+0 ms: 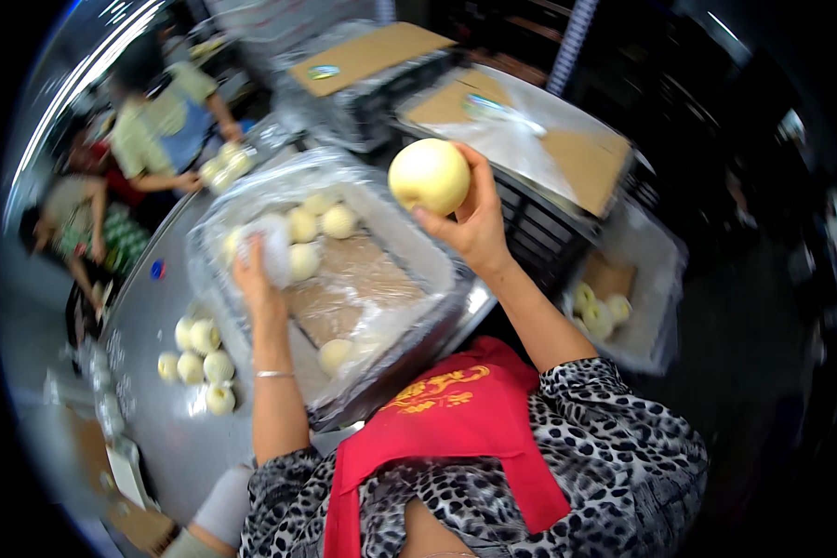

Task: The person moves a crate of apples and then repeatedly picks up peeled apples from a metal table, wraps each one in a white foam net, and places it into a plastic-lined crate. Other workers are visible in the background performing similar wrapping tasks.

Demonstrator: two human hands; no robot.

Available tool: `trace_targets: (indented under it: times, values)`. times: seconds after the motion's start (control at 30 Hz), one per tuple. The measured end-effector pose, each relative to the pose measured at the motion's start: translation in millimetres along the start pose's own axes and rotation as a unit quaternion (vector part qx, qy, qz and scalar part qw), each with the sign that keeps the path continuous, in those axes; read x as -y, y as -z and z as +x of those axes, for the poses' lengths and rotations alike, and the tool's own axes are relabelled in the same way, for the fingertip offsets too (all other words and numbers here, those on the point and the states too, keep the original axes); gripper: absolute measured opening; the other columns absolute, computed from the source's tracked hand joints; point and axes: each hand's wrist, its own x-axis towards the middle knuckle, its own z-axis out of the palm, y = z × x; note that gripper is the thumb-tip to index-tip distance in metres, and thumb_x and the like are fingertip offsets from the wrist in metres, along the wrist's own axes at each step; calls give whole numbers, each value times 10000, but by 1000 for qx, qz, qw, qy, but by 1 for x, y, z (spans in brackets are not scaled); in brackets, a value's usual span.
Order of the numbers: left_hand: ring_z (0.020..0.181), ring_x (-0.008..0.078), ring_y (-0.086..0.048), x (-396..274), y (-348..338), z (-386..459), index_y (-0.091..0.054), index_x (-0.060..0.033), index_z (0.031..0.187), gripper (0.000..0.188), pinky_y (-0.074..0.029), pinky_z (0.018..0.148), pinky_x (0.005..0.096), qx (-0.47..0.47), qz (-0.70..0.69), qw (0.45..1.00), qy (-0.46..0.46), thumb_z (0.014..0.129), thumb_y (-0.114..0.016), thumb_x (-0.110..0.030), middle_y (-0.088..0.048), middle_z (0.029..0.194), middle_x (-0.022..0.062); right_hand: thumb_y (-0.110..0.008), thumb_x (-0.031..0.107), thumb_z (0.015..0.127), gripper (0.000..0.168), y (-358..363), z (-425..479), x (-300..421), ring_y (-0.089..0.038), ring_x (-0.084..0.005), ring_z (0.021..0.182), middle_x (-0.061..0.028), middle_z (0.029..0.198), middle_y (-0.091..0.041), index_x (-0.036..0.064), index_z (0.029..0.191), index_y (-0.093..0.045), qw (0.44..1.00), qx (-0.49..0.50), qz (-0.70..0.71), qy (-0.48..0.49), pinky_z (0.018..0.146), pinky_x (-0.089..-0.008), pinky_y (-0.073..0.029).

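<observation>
My right hand (480, 227) holds a large pale yellow round fruit (429, 176), probably an apple or pear, up above the crate's far right side. In my left hand (254, 275) is a blurred white foam net (270, 244), over the left part of a plastic-lined crate (436, 268). Beside that hand, several yellow fruits, some in foam nets, such as this netted fruit (338, 221), sit in the crate's far left. Another fruit (336, 356) lies in the near corner. Brown cardboard (352, 272) under clear film covers the crate's bottom.
A metal table (153, 446) carries several netted fruits (202, 356) and a blue cap (157, 268). Cardboard-topped crates (586, 167) stand beyond. A lined crate (652, 307) with fruit sits lower right. Two people work at left; one person (160, 125) handles bagged fruit (227, 167).
</observation>
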Motion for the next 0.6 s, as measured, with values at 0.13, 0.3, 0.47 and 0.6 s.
trace_targets:
  times: [0.13,0.3,0.47,0.6]
  values:
    - [1094,180,-675,-5,35,-3,-656,-25,1239,267,-549,977,336,11,51,998,-33,994,-678,-129,-708,1152,67,-855,28,722,874,65,-60,48,-532,-237,1342,-144,1466,-526,68,1459,-387,967,-31,-231,102,1107,-371,-461]
    - [1086,275,-696,5,49,25,-584,15,1321,326,-593,940,436,70,31,997,-16,1021,-585,-111,-685,1225,146,-783,149,874,688,190,-129,106,-574,-230,1235,-126,1312,-574,35,1442,-411,893,-381,-237,22,1056,-384,-487]
    - [1154,273,-655,-8,24,3,-566,-6,1358,382,-555,982,450,13,22,999,47,1022,-563,-188,-657,1263,134,-679,227,979,487,307,-204,88,-588,-307,1241,-167,1360,-576,16,1384,-508,844,-532,19,-59,1079,-431,-485]
    - [1155,203,-607,14,18,-17,-647,-14,1295,405,-454,1039,372,-17,181,983,-5,1001,-616,-292,-651,1277,105,-681,365,951,664,241,-160,96,-592,-379,1252,-227,1396,-570,5,1459,-449,925,-357,116,-61,1074,-497,-496]
